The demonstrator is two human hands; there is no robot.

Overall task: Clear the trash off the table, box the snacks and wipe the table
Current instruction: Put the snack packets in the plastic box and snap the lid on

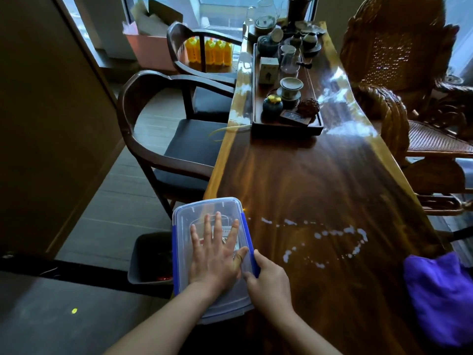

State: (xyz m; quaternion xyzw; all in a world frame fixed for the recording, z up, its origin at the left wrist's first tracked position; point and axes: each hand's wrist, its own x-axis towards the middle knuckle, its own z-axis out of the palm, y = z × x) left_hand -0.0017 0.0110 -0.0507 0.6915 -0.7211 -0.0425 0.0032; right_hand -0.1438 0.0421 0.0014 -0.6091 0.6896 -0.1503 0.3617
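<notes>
A clear plastic box (204,213) with a clear lid and blue side latches sits at the near left corner of the long wooden table (320,180), partly over its edge. My left hand (215,254) lies flat on the lid, fingers spread. My right hand (268,280) grips the blue latch (249,242) on the box's right side. Snack packets show dimly through the lid. A trail of white spilled drops (332,234) runs across the table to the right of the box. A purple cloth (440,295) lies at the near right edge.
A dark bin (151,260) stands on the floor left of the box. A wooden tray (284,124) with tea ware fills the far half of the table. Dark chairs (163,139) line the left side, wicker chairs (409,98) the right.
</notes>
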